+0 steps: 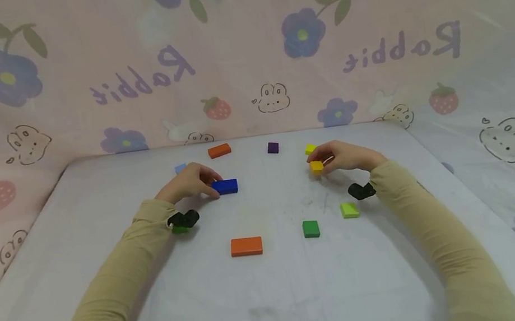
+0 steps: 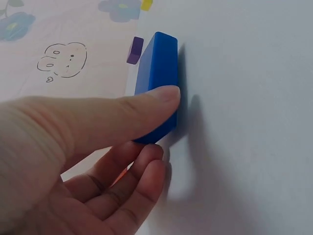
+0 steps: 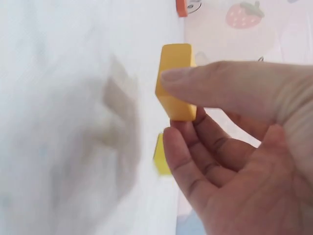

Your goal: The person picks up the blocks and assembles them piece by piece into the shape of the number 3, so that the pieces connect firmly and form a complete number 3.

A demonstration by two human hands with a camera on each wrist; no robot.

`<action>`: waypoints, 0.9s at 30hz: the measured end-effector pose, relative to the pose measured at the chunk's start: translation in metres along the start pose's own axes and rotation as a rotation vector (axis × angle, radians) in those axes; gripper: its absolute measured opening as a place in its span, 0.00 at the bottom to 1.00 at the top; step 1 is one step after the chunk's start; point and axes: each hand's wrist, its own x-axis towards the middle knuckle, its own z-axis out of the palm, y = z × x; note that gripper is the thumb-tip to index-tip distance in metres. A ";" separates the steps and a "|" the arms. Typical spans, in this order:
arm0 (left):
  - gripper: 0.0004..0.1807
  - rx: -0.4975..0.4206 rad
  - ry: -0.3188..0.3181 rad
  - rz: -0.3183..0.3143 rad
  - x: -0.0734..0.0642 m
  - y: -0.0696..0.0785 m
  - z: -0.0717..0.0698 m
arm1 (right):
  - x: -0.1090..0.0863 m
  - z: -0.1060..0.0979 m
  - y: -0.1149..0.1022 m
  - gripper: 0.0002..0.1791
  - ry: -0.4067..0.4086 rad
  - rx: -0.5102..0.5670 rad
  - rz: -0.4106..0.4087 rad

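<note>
Blue block first: where is it, and what has hold of it?

Left of centre, midway back on a white table, its long side running left to right. The left hand pinches its left end; from the left wrist, the thumb lies across it.

And the right hand?

Right of centre, pinching an amber block between thumb and fingers. A yellow block sits just beyond, on the far side. Whether either held piece touches the surface, I cannot tell.

What lies around them?

Along the far side, left to right: a light blue block, partly hidden by the left hand, a far orange block and a purple block. On the near side, left to right: a half-hidden green block below the left wrist, a near orange block, a square green block and a lime block.
</note>
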 end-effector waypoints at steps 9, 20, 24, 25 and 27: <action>0.21 -0.009 0.018 0.069 0.014 0.018 -0.006 | 0.027 0.007 -0.033 0.22 -0.004 -0.016 -0.078; 0.21 0.029 0.000 0.055 0.027 0.031 -0.004 | 0.060 0.029 -0.058 0.21 -0.018 -0.018 -0.091; 0.21 0.033 -0.005 0.032 0.030 0.033 -0.001 | 0.070 0.036 -0.064 0.21 -0.021 -0.026 -0.099; 0.21 0.033 -0.005 0.026 0.031 0.033 -0.001 | 0.073 0.037 -0.065 0.21 -0.024 -0.027 -0.103; 0.21 0.031 -0.007 0.015 0.032 0.034 0.000 | 0.077 0.038 -0.067 0.21 -0.028 -0.023 -0.101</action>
